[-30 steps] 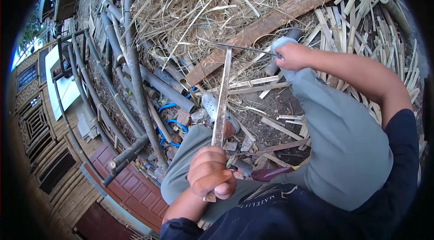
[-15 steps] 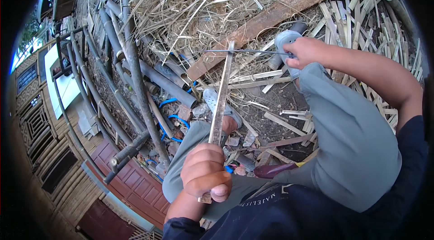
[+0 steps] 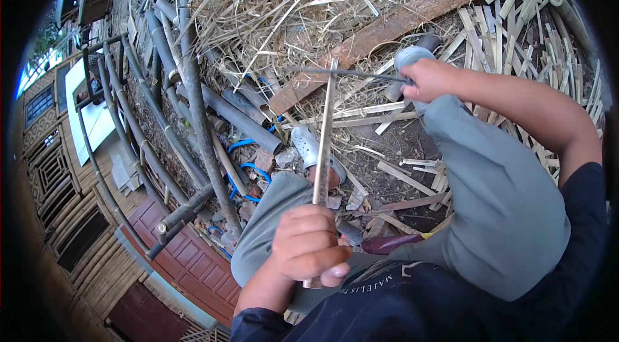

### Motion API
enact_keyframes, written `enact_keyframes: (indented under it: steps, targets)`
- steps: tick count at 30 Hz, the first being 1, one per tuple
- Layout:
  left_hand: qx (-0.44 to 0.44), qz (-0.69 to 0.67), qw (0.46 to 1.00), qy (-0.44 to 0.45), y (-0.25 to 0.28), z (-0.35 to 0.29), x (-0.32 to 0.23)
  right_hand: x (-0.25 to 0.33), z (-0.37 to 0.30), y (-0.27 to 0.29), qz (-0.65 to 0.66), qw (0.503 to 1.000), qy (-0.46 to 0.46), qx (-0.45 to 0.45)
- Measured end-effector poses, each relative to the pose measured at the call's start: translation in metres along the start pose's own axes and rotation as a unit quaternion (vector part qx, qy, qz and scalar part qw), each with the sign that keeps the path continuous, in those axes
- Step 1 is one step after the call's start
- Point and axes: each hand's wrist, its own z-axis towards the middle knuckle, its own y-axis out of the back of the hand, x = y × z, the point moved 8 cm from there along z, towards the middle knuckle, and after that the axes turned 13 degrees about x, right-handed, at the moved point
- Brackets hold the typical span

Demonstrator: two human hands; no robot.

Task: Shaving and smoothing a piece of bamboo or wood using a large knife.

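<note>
My left hand [image 3: 309, 244] is closed round the lower part of a narrow bamboo strip [image 3: 325, 139], held upright and angled away from me. A short stub of the strip pokes out below the fist. Farther out on the right, my right hand [image 3: 431, 79] grips the handle end of a knife [image 3: 371, 74], its handle mostly hidden by the fingers. The thin dark blade lies crosswise at the strip's far tip and looks to be touching it. My right hand is just above my right knee, close to the clog on that foot.
A brown plank [image 3: 387, 27] lies slantwise beyond the knife, beside a heap of shavings [image 3: 277, 13]. Cut bamboo strips [image 3: 503, 39] cover the ground at right. Bamboo poles [image 3: 200, 97], grey pipes [image 3: 242, 119] and a blue hose [image 3: 258, 171] are at left. A dark red object [image 3: 390, 243] lies between my legs.
My left fist and the lower end of the strip have shifted right, and the strip stands more upright. My right hand and the knife have moved slightly left.
</note>
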Motion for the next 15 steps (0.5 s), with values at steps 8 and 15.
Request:
enact_keyframes:
  steps: [8,15]
  targets:
    - [0.007,0.0,1.0,0.014,-0.001,-0.004,-0.004,-0.004,-0.007,-0.01,0.019,1.0,0.02,-0.006]
    - [0.007,0.001,1.0,0.002,-0.005,0.001,0.001,-0.033,0.006,0.003,-0.026,0.998,-0.04,-0.036]
